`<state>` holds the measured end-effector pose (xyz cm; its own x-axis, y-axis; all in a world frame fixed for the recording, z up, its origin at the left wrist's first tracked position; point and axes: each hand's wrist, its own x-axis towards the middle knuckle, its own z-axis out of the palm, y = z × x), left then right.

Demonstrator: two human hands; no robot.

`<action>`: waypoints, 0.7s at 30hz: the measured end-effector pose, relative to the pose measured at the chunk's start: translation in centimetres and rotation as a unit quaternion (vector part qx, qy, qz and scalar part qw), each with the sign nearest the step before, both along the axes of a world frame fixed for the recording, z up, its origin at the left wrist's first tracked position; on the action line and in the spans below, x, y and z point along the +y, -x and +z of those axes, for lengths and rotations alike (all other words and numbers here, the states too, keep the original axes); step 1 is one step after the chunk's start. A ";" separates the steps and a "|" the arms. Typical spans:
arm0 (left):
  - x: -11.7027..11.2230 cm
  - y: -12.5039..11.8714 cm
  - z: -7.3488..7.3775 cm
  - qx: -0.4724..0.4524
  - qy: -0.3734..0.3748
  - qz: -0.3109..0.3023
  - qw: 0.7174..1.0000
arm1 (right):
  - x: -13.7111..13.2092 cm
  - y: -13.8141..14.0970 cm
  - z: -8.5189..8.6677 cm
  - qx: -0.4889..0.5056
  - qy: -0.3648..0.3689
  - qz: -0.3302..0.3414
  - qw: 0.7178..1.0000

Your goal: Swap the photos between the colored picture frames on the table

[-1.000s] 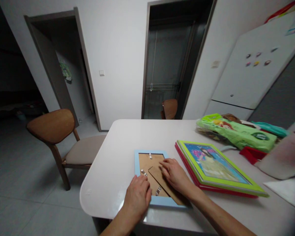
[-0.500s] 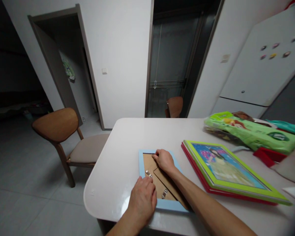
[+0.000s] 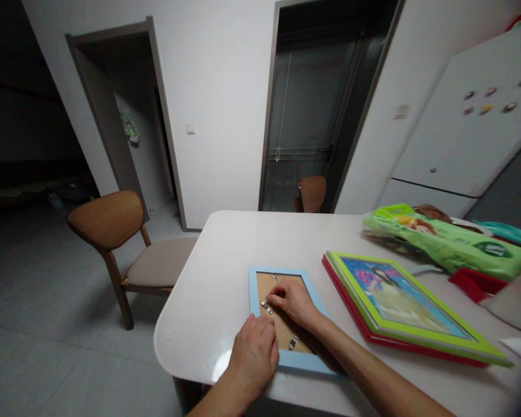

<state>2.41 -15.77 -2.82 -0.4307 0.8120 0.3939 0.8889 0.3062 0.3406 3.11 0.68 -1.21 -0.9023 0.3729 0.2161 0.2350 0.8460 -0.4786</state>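
A light blue picture frame [image 3: 306, 362] lies face down on the white table, its brown backing board [image 3: 267, 284] showing. My left hand [image 3: 255, 347] is closed over the frame's near left corner. Over the board, my right hand [image 3: 296, 304] has its thumb and fingers pinched together beside a metal clip [image 3: 267, 307] on the left side. Whether anything is between those fingertips I cannot make out. Another clip [image 3: 293, 343] sits near the bottom edge, and a third clip [image 3: 275, 278] near the top. My right hand and forearm hide the board's right part.
To the right, a green picture frame [image 3: 375, 310] with a picture of a figure in a dress lies on red frames [image 3: 351, 310]. Behind it are a green plastic package [image 3: 451, 237] and a red item [image 3: 475, 284]. A wooden chair [image 3: 108, 223] stands left of the table [image 3: 200, 324].
My right hand has moved from the top of the backing board down to the left middle clip, uncovering the top clip. My left hand stays on the frame's corner. The view has shifted slightly.
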 end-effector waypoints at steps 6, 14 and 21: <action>0.0 -0.2 0.6 0.001 0.007 -0.001 1.000 | -1.8 -0.9 -0.1 0.018 -0.027 0.022 0.999; 0.2 -0.1 0.4 0.020 0.000 -0.003 1.000 | -2.6 -0.9 -0.1 0.008 -0.055 0.046 0.997; 0.1 -0.2 0.9 0.011 -0.002 -0.009 1.000 | -1.6 -3.4 0.6 0.046 -0.016 0.074 0.996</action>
<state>2.65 -15.71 -1.93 -0.4065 0.8182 0.4067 0.9018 0.2879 0.3222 6.49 -0.92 -0.60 -0.9225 0.2296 0.3102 0.0639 0.8835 -0.4640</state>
